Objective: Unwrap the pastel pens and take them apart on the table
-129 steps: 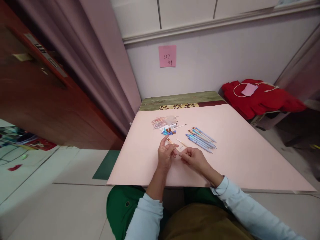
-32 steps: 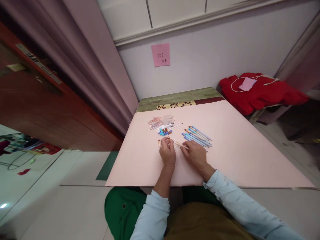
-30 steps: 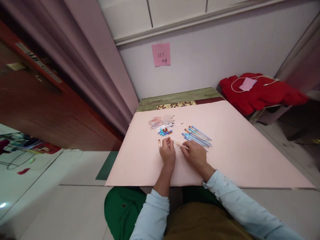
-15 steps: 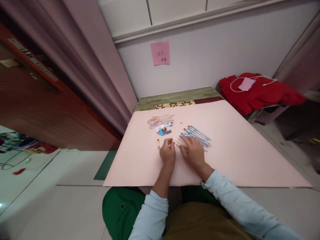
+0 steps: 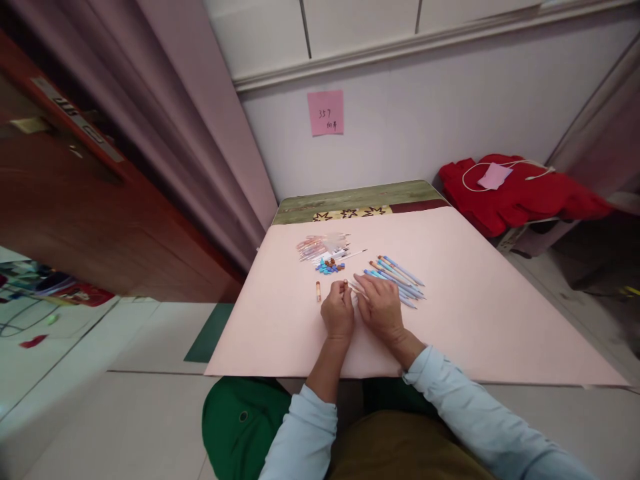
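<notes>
A pink sheet (image 5: 475,313) covers the table (image 5: 360,197) except a strip at its far edge. Left of centre, the left hand (image 5: 339,313) pinches narrowly on one end of a thin pale pen part (image 5: 356,288). The right hand (image 5: 381,308) curls over the other end, and I cannot tell whether it grips. Just beyond its fingers lie blue pens (image 5: 397,273). Toward the far-left corner sit a clear packet (image 5: 323,243), loose caps (image 5: 330,265) and an orange stub (image 5: 318,291).
</notes>
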Available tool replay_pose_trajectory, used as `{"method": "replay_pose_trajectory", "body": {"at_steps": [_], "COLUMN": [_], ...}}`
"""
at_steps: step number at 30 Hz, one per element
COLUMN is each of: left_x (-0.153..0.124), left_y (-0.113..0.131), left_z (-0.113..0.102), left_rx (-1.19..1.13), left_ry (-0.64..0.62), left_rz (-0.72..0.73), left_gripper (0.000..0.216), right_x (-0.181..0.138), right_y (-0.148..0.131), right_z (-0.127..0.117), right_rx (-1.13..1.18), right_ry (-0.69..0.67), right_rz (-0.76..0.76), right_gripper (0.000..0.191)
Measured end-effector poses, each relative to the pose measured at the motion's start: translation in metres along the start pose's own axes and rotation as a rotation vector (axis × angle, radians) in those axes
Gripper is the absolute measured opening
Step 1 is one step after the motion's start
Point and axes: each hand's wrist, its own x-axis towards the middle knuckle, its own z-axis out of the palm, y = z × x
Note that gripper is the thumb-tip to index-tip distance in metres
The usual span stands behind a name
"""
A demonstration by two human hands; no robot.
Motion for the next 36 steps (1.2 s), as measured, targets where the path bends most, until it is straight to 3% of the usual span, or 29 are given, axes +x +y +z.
{"method": "replay_pose_trajectory", "body": {"at_steps": [5,18,26,36], "left_x": [-0.001,0.0011,0.0037,0.0047], "left_y": [0.0018,-0.0016,0.0001,0.0009], "left_z": [-0.0002,0.0002,-0.0049,-0.0063], "left_rx": [-0.124,-0.253,-0.758,-0.787], "left_ry": [0.096,0.128,-0.026,-0.119], "left_rz": [0.022,-0.014,-0.221,-0.238], "left_gripper": [0.047,0.044,0.05,0.051], "right_x": [-0.0021,-0.0035,-0.0009,0.0016], "right_y": [0.0039,0.0056,0.0048,0.0024], "right_z": [0.0048,0.0037,0.0023,0.0024], "right_rx": [-0.025,-0.006,0.001,0.022], "right_ry": [0.003,-0.001,0.007,0.044], "right_rz": [0.058,0.088,0.054,0.054], "right_gripper": [0.046,0.038,0.026,0.025]}}
